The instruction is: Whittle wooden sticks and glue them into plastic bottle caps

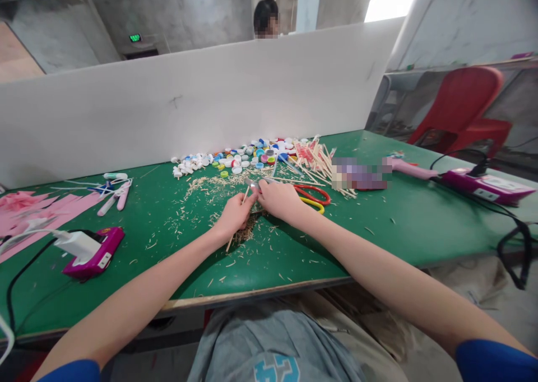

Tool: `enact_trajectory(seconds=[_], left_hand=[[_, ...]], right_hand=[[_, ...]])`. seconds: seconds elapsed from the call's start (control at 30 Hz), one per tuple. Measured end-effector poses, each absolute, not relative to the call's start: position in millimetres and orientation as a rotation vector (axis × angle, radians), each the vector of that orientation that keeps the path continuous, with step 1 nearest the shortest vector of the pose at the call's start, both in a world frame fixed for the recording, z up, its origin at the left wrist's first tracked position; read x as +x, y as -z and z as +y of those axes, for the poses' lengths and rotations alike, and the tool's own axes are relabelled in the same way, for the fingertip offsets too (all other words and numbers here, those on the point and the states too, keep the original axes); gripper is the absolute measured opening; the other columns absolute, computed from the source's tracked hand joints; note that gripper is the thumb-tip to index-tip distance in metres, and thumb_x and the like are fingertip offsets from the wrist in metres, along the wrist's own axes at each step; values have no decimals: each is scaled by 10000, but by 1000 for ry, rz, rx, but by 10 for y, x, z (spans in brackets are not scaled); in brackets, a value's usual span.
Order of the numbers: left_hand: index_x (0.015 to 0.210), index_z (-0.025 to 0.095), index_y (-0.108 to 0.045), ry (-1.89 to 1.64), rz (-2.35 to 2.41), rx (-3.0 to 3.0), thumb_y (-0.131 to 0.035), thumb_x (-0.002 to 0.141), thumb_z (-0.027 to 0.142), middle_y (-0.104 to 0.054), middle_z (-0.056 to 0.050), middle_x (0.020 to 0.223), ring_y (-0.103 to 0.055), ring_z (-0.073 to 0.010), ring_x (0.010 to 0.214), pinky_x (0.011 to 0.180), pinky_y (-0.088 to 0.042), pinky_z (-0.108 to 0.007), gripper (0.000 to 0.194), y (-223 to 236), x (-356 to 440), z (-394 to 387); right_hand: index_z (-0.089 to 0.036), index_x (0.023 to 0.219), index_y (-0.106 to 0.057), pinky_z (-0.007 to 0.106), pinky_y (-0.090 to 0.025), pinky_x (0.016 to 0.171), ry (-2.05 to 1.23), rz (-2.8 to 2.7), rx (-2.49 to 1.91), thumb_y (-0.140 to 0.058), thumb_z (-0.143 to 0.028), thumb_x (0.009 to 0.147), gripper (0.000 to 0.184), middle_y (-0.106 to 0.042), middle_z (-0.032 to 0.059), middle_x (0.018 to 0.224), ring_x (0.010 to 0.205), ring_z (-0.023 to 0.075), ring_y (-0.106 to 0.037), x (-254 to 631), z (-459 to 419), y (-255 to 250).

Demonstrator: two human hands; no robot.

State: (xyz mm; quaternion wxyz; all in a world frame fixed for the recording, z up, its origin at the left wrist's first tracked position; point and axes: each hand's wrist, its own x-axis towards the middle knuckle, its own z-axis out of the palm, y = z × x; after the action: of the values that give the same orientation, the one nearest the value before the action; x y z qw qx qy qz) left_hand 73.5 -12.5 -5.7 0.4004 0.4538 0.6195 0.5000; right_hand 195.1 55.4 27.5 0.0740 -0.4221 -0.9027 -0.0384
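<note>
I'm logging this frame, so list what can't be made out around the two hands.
- Head view: small metal tool at the left hand and right hand, too small and finger-covered to identify.
- Thin wooden stick, partly hidden by left hand.
- Object right of the scissors, blurred out.

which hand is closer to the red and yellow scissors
Right. The right hand lies just beside the scissors, almost touching their handles. The left hand sits farther off, holding a thin wooden stick.
</note>
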Motion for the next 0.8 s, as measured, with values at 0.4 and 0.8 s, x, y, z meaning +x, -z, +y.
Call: enact_trajectory(seconds=[0.4, 0.8], left_hand=[[720, 221, -326, -1290, 1565, 1147, -550, 854, 542, -283, 121, 439, -246, -23, 326, 329, -196, -142, 414, 38, 755, -140], [747, 217, -396, -1241, 1567, 1211, -583, 803, 603, -310, 119, 418, -269, -34, 307, 335, -205, -159, 433, 71, 715, -121]], right_hand=[[-145, 1149, -532, 343, -461, 764, 132, -2755, -1209, -249, -381, 995, 399, -697, 150, 995, 925, 269, -675, 1962, 554, -272], [-173, 1111, -564, 326, -454, 749, 118, -2816, -1138, -277, -399, 991, 385, -706, 115, 975, 929, 255, -672, 1997, 577, -290]])
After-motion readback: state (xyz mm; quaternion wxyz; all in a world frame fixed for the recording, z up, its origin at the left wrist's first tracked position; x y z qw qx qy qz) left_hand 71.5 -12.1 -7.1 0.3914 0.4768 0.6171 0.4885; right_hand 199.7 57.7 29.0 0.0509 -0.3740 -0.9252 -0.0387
